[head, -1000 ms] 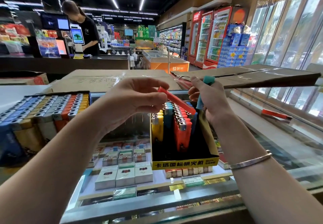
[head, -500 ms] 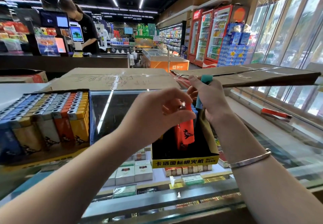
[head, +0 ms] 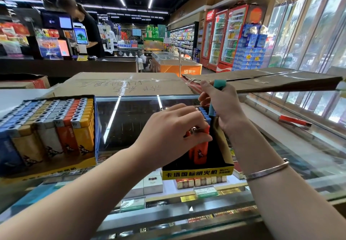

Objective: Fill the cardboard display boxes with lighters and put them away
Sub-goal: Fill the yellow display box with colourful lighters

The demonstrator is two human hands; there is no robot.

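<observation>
The left hand [head: 174, 127] is over the half-filled box [head: 198, 171], which sits near the front edge of the glass worktop [head: 131, 119], right of centre. Its fingers [head: 187, 117] are curled down onto the top of an orange lighter [head: 199, 150], apparently seating it in the front row; how firmly they pinch it is hidden under the knuckles. The right hand [head: 222, 106] grips a teal lighter [head: 218, 97] upright just above the box's back right corner, beside the blue row [head: 203, 113].

To do this step well, press the orange lighter straight down until its metal cap is level with its neighbours, keeping it upright so the row does not fan out. The box looks light and its right wall [head: 221, 144] leans outward, so the right hand would do well to steady that wall before dropping the teal one in. Fill each colour row back to front, labels facing the yellow lip.

A full box [head: 48, 131] stands at the worktop's left edge, ready to be put away. A loose red lighter [head: 294, 121] lies well apart on the right ledge and is easily forgotten.
</observation>
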